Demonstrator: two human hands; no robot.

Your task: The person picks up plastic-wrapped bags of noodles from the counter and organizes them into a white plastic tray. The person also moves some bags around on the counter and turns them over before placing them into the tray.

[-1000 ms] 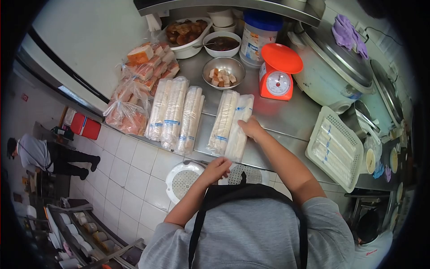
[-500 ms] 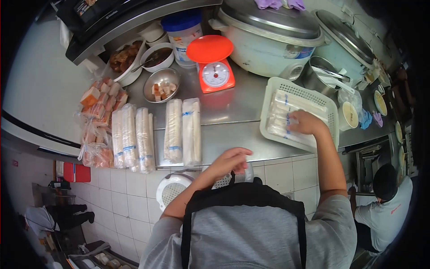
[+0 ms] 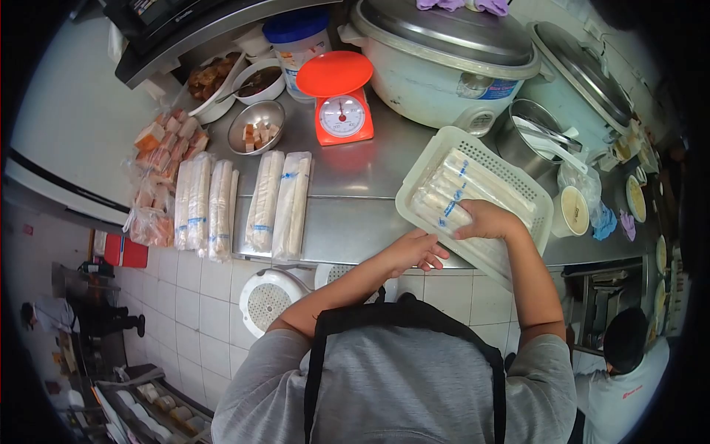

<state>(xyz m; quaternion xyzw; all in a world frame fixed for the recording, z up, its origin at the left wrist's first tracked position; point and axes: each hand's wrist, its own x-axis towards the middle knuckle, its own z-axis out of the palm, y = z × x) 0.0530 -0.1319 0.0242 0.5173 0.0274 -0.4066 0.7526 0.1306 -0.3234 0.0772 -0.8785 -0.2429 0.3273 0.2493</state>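
From where I'm standing, the right hand (image 3: 488, 220) is clamped on a pack (image 3: 448, 214) near the basket's (image 3: 497, 157) near left corner; its long axis follows the basket's long near edge; the left hand (image 3: 418, 251) hangs empty, fingers loose, just outside that edge.

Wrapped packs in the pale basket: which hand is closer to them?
Right. The right hand touches the wrapped packs; the left hand is apart from them, beside the pale basket.
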